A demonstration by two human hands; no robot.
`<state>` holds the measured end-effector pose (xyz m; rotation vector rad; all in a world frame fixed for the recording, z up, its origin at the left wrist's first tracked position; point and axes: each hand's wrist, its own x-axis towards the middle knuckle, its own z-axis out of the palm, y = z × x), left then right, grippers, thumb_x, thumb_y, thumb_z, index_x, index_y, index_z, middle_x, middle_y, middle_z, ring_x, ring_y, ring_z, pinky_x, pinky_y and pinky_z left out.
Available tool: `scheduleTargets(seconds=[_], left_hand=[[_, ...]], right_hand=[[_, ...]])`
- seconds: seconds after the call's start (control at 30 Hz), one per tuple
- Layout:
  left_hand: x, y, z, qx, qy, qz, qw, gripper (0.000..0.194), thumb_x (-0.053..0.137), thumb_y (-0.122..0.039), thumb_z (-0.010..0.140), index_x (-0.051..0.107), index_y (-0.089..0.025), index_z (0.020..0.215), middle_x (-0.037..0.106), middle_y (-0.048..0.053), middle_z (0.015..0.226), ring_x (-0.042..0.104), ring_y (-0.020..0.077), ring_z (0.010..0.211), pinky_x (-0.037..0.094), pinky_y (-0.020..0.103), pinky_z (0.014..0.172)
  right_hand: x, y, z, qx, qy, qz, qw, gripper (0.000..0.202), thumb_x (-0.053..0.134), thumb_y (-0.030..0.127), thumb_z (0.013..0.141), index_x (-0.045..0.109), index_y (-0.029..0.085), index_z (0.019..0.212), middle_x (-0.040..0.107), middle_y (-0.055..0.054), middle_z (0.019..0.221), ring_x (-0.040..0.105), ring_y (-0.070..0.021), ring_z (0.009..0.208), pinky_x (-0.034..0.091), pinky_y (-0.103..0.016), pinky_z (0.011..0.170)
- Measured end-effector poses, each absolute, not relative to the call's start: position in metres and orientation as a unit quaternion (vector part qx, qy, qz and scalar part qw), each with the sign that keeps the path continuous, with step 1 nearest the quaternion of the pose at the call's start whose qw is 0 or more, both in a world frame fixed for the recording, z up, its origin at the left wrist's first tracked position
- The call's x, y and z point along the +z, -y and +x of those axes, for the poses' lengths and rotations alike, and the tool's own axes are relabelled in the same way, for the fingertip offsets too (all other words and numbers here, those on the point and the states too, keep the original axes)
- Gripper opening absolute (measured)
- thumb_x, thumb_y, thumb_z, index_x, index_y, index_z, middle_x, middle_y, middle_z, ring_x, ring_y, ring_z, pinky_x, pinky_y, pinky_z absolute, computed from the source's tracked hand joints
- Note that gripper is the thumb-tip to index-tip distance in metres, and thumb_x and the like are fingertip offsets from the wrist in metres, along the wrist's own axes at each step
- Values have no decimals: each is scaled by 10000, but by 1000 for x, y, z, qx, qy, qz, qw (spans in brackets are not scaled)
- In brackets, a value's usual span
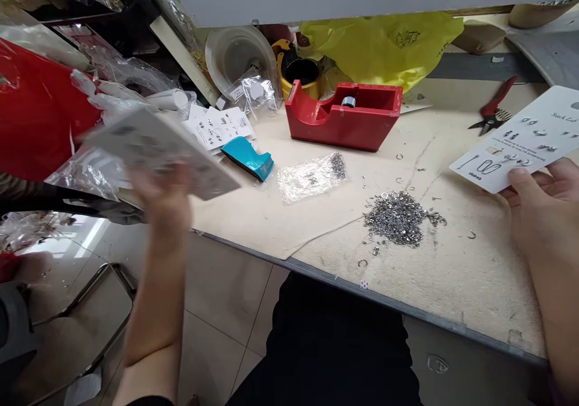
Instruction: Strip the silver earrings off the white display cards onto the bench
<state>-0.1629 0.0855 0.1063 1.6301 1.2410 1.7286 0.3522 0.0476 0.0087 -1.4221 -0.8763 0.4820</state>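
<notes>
My left hand (165, 198) is closed on a white earring card (158, 152), smeared by motion, held over the left end of the table. In my right hand (543, 207) is another white earring card (520, 143), pinched at its lower edge with the thumb in front. Small earrings and handwriting show on its face. Between my hands lies a heap of tiny metal earring parts (398, 219) on the cream tabletop. A clear plastic bag of small metal pieces (312, 177) rests left of the heap.
A red tape dispenser (344, 116) stands behind the clear bag. Beside it lie a teal tape cutter (248, 157) and more earring cards (219, 125). Red-handled pliers (493, 107) lie at the back right. A yellow bag (384, 47) and plastic tub (242, 59) line the back.
</notes>
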Motion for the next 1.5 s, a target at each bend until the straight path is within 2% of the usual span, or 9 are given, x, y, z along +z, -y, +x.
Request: scheduleTargets(seconds=[0.1,0.23,0.43,0.63,0.7,0.8,0.9,1.03,1.5], left_hand=[[52,-83,-121,604,-440,610,263,537,784,-496,787,520,-327,1223,673,-9,1128,659,162,1052,572,388,1018],[16,-76,-81,544,-448,622,341,629,821,-489,746,493,-314,1254,655,47,1212,671,215,1131,603,388,961],[20,-70,-71,501,-491,624,345,690,765,-536,785,393,-313,1321,599,93,1311,614,262,1252,563,446,1044],[40,-76,-83,419,-520,638,383,685,711,-512,833,357,-292,1378,558,128,1352,612,302,1240,574,476,1013],[46,-75,-82,363,-554,668,338,790,724,-470,825,291,-303,1464,481,156,1424,606,326,1227,551,533,1025],[53,-63,-64,366,-576,720,124,829,738,-313,819,277,-321,1508,358,155,1514,459,362,1376,399,583,1171],[54,-44,-26,353,-480,803,10,604,617,-192,896,378,-258,1448,510,136,1386,474,296,1349,423,490,1160],[41,-27,26,200,-364,908,57,214,506,-166,962,560,-150,1168,670,85,1043,621,203,975,555,335,857],[25,-42,45,106,-396,903,129,75,535,-165,943,598,-167,984,653,64,986,595,188,943,484,283,751]], right_hand=[[10,-43,351,210,396,-624,640,685,923,655,368,809,268,921,754,-198,982,726,-370,775,562,-549,537],[11,-39,350,218,410,-623,629,619,910,627,475,786,244,945,752,-194,1031,726,-386,913,592,-560,615],[14,-36,348,229,431,-615,619,657,874,665,517,760,233,999,756,-157,1041,733,-337,818,607,-611,680],[22,-31,339,254,447,-584,628,507,872,529,620,751,223,1006,760,-119,1030,734,-278,814,645,-488,649],[23,-29,334,268,449,-579,626,432,855,469,663,745,211,991,761,-116,1047,735,-262,817,647,-448,642],[23,-25,326,299,457,-571,613,318,805,353,734,736,204,1006,762,-113,1085,733,-240,838,643,-399,663],[23,-20,318,316,485,-563,589,257,742,294,798,723,210,1040,767,-85,1053,727,-227,876,638,-400,739],[24,-13,309,344,514,-539,572,250,708,267,850,717,212,1094,761,-76,1055,727,-233,917,638,-422,804],[36,-9,304,360,535,-494,583,228,706,250,888,712,255,1116,746,-37,1136,721,-237,1037,633,-465,916]])
